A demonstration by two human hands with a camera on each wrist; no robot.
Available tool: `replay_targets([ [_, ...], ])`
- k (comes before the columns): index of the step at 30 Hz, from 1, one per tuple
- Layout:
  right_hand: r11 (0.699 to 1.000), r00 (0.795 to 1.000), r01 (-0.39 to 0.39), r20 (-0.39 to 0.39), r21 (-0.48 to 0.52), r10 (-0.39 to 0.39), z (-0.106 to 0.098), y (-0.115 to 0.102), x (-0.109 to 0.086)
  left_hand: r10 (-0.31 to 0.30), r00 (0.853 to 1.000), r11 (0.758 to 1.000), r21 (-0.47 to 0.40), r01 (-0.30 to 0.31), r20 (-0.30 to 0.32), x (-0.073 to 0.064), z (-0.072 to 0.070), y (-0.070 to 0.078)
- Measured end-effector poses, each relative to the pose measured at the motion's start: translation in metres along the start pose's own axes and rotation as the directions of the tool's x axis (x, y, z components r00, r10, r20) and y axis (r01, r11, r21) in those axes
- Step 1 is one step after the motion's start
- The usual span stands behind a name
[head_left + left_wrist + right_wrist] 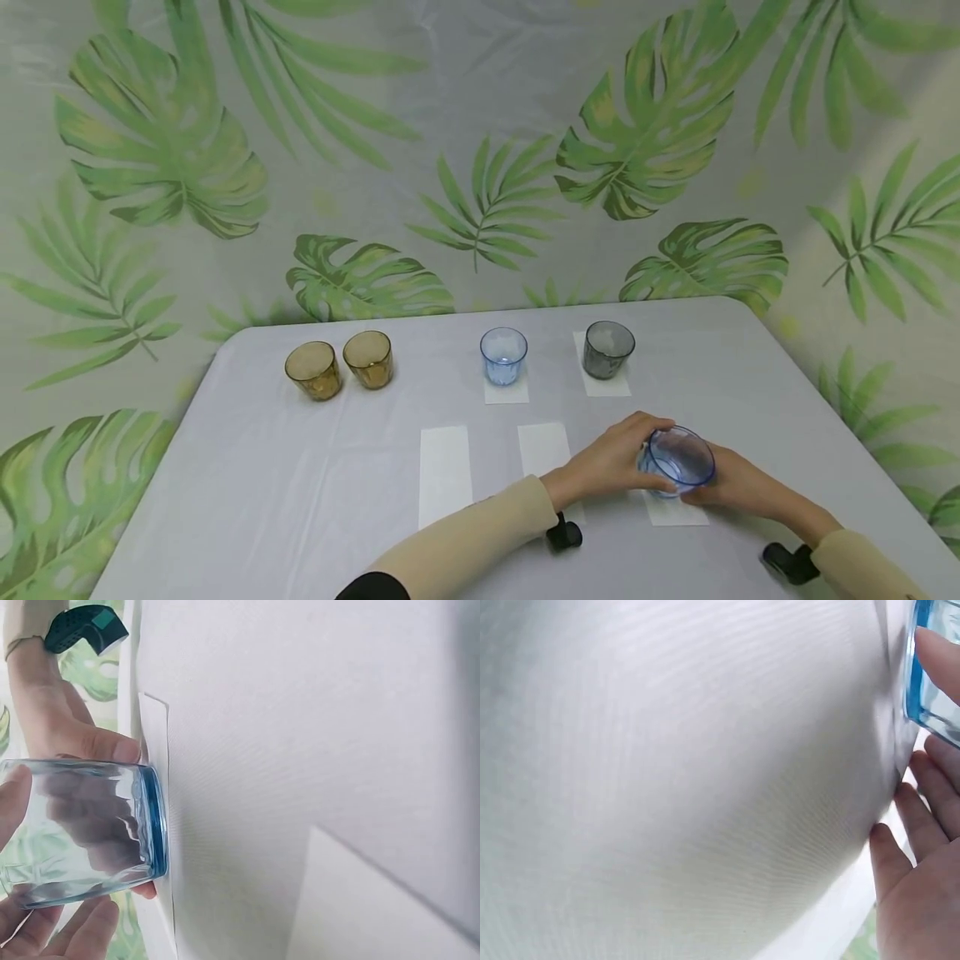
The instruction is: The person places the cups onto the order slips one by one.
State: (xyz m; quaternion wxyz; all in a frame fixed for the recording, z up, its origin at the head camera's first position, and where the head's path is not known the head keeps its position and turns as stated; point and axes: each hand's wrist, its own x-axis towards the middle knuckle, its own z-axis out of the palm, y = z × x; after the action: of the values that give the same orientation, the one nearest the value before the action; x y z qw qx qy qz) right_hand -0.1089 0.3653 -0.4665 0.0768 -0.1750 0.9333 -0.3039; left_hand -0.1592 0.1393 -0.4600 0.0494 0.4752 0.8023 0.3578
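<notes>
I have the fingers of my left hand [613, 460] and right hand [726, 485] curled round a blue glass [681, 460] between them, a white paper strip [678, 513] beneath on the desk [240, 475], a grey glass [609, 354] beyond.

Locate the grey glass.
In the head view, the grey glass stands on a white strip near the table's far edge, right of the unheld blue glass.

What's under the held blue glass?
In the head view, a white paper strip: its near end shows. The part directly beneath the glass is covered there.
</notes>
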Motion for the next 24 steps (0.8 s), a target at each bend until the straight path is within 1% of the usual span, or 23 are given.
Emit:
replay_targets([
  [4, 1.0, 1.0, -0.002, -0.002, -0.012, 0.002, -0.002, -0.003, -0.001, -0.002, 1.0, 1.0, -0.011, 0.002, 0.004, -0.001, -0.001, 0.002],
  [6, 1.0, 1.0, -0.003, -0.001, -0.002, 0.003, -0.004, -0.005, -0.002, -0.004, 1.0, 1.0, -0.014, 0.004, 0.004, -0.002, -0.001, 0.003],
  [12, 0.999, 0.999, -0.036, 0.009, 0.022, 0.036, -0.012, -0.011, -0.008, -0.007, 1.0, 1.0, -0.012, 0.007, 0.004, -0.004, -0.001, 0.003],
  [15, 1.0, 1.0, -0.02, -0.001, 0.016, 0.02, -0.018, -0.015, -0.011, -0.017, 1.0, 1.0, -0.026, 0.017, 0.013, -0.006, -0.004, 0.002],
  [19, 1.0, 1.0, 0.01, -0.025, 0.005, -0.01, -0.024, -0.021, -0.014, -0.046, 0.999, 0.995, -0.082, 0.047, 0.018, -0.011, -0.017, -0.001],
  [21, 1.0, 1.0, 0.011, -0.025, 0.003, -0.011, -0.028, -0.025, -0.015, -0.06, 0.998, 0.992, -0.114, 0.061, 0.009, -0.015, -0.026, -0.004],
  [24, 1.0, 0.999, 0.026, -0.035, -0.008, -0.026, -0.031, -0.029, -0.017, -0.062, 0.998, 0.985, -0.16, 0.058, -0.019, -0.024, -0.043, -0.008],
])
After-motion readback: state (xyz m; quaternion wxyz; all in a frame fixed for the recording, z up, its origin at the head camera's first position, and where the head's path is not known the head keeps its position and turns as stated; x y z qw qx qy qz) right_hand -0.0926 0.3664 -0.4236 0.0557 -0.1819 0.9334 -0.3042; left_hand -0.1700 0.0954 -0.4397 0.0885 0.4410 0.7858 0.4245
